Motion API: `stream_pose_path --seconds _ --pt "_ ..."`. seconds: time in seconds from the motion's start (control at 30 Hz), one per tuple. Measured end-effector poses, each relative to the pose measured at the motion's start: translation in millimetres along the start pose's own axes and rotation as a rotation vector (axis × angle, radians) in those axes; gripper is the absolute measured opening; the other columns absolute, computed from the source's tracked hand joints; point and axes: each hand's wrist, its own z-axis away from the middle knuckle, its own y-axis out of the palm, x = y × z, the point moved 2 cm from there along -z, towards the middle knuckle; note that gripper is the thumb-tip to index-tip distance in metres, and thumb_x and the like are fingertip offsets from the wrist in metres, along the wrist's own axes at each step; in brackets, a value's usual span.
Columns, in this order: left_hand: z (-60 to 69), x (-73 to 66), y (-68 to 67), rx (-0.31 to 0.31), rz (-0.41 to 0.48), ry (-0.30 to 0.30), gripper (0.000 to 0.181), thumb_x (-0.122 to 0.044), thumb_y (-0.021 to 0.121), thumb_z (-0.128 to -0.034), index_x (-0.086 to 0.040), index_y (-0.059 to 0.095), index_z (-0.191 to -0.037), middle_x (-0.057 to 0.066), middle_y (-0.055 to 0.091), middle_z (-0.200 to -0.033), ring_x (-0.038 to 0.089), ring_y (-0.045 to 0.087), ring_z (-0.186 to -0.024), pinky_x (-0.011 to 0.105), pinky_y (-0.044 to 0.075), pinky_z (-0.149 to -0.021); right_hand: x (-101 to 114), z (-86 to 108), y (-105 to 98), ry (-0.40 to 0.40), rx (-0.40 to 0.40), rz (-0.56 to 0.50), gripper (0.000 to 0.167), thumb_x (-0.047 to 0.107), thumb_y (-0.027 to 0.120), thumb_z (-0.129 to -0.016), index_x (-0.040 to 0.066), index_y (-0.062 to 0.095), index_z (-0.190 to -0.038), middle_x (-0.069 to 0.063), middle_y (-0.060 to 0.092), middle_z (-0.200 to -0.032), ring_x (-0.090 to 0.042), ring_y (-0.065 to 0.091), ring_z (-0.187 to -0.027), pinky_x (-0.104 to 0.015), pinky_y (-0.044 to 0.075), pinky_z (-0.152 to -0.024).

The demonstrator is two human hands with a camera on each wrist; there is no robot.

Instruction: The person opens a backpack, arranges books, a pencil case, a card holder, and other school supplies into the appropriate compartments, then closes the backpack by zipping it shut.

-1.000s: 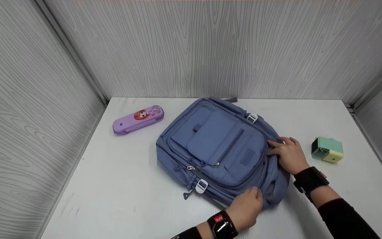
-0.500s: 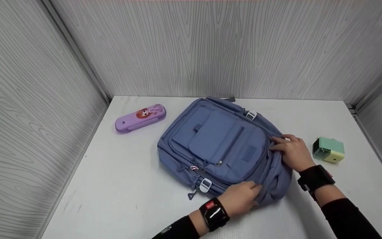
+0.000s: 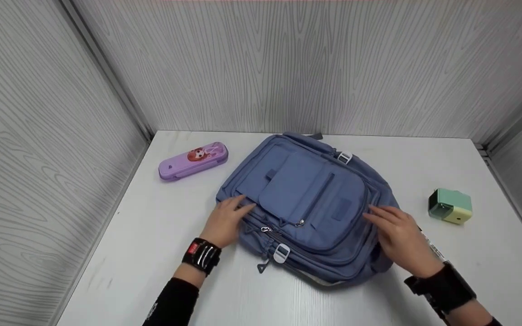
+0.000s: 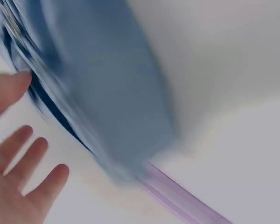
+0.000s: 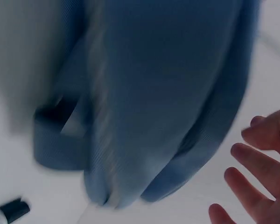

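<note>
A blue backpack (image 3: 304,190) lies front up on the white table, slanted. My left hand (image 3: 223,222) is at its lower left edge, fingers spread; in the left wrist view the fingers (image 4: 53,182) hold nothing. At the right side of the bag is my right hand (image 3: 401,240), with loosely bent fingers. The right wrist view shows those fingers (image 5: 249,186) parted and apart from the fabric. Metal zipper pulls (image 3: 266,229) and a white buckle (image 3: 282,253) show near the bag's lower edge. Both wrist views are blurred.
A purple pencil case (image 3: 193,161) lies left of the bag. To the right stands a small green and yellow box-shaped item (image 3: 450,206). A black-and-white marker-like stick (image 3: 434,248) is partly hidden behind the right wrist. Grey wood-grain walls (image 3: 261,68) enclose the table.
My left hand has let go of the bag's lower right edge and moved left and up to its left edge. The right hand has loosened and shifted slightly down.
</note>
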Motion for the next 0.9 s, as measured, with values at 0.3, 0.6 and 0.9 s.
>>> stream_pose_path --seconds 0.3,0.6,0.9 --pt "7.3 33.2 2.0 0.188 0.053 -0.137 0.075 -0.027 0.087 -0.0723 -0.025 0.057 -0.141 0.011 0.044 -0.155 0.038 0.038 -0.145 0.067 0.021 -0.118 61 33.2 18 -0.158 0.197 -0.009 0.058 0.016 0.090 -0.062 0.020 0.072 -0.118 -0.012 0.065 -0.132 -0.029 0.060 -0.116 -0.052 0.046 -0.092" --pt "15.7 32.6 13.5 0.125 -0.012 -0.138 0.070 -0.037 0.086 -0.0712 -0.027 0.062 -0.136 0.010 0.053 -0.146 0.036 0.048 -0.135 0.059 0.036 -0.113 33 42.4 36 -0.205 0.154 0.013 0.063 0.001 0.088 -0.054 0.027 0.075 -0.110 -0.007 0.069 -0.125 -0.025 0.062 -0.112 -0.040 0.034 -0.098" --pt "24.6 8.3 18.6 0.065 -0.117 -0.153 0.071 -0.050 0.085 -0.0672 -0.024 0.066 -0.130 0.011 0.061 -0.130 0.033 0.057 -0.117 0.053 0.047 -0.098 -7 26.5 36 -0.134 0.187 -0.035 0.061 -0.018 0.073 -0.058 0.024 0.078 -0.102 -0.008 0.071 -0.122 -0.031 0.062 -0.118 -0.045 0.031 -0.105"
